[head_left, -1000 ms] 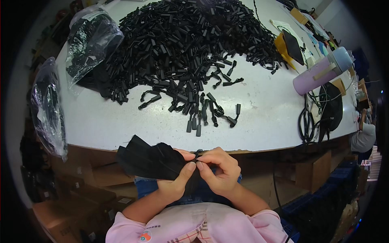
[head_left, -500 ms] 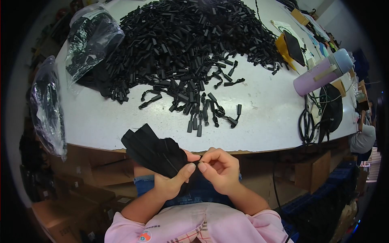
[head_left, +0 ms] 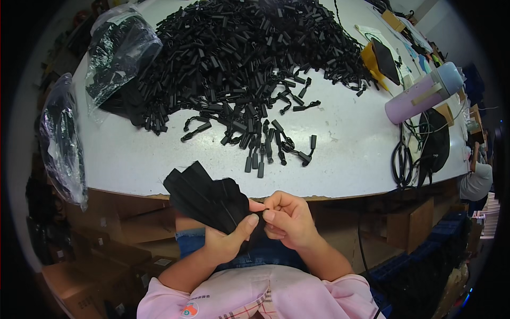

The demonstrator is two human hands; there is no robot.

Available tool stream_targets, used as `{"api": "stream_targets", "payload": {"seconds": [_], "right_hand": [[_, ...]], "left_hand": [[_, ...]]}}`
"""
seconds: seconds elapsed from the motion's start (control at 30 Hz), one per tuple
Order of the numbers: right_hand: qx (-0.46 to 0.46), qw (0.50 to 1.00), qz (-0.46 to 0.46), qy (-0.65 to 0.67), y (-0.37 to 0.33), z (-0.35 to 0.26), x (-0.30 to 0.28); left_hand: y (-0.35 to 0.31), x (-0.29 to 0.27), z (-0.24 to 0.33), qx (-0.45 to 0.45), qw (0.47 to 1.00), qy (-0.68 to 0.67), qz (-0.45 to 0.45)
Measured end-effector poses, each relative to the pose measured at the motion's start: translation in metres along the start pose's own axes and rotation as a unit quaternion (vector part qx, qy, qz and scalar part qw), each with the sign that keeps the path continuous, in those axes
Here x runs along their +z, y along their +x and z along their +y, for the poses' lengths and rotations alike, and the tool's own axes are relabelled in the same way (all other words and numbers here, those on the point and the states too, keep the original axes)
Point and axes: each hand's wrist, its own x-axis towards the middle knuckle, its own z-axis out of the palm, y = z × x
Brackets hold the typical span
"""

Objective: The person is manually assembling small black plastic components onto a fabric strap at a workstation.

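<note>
Above my lap, just off the table's near edge, my left hand (head_left: 229,242) is closed around a bundle of flat black fabric strips (head_left: 204,194). Their loose ends fan out to the upper left. My right hand (head_left: 292,220) pinches a small dark piece at the bundle's right end, between thumb and forefinger. That piece is too small to make out, and the two hands nearly touch. Beyond them, a large heap of black zipper pulls (head_left: 239,58) covers the far part of the white table (head_left: 350,149). Several loose pulls lie on its near side.
Clear plastic bags with black contents (head_left: 119,58) lie at the left, another plastic bag (head_left: 62,141) at the table's left edge. On the right are a lilac bottle (head_left: 414,101), a dark device on a yellow stand (head_left: 378,64) and coiled cables (head_left: 402,165). Cardboard boxes (head_left: 79,287) stand below.
Both hands and the black bundle have shifted slightly to the right. The right hand has turned a little, its lower fingers now more visible. The heap has not visibly changed.
</note>
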Motion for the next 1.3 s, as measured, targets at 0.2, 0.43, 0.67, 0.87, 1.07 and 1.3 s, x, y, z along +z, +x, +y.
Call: {"api": "stream_targets", "payload": {"seconds": [0.2, 0.43, 0.67, 0.87, 1.07, 1.3], "right_hand": [[-0.240, 0.920, 0.001, -0.309, 0.002, 0.011, -0.004], [-0.254, 0.899, -0.045, -0.353, 0.003, 0.007, -0.008], [-0.335, 0.863, -0.033, -0.376, 0.003, 0.011, -0.009], [-0.272, 0.853, -0.033, -0.444, 0.003, -0.012, 0.006], [-0.151, 0.770, -0.147, -0.602, -0.002, -0.002, -0.003], [-0.457, 0.652, 0.016, -0.604, 0.007, -0.015, 0.023]], "left_hand": [[-0.001, 0.003, -0.001, 0.030, 0.999, -0.014, 0.019], [-0.001, -0.005, 0.004, -0.020, 1.000, -0.001, 0.000], [0.001, -0.009, 0.002, 0.022, 0.999, -0.003, -0.044], [-0.003, -0.010, -0.009, 0.026, 0.999, 0.022, -0.038], [0.003, -0.012, -0.002, 0.012, 0.999, -0.032, 0.038], [0.000, -0.018, -0.009, -0.039, 0.993, -0.064, -0.095]]}}
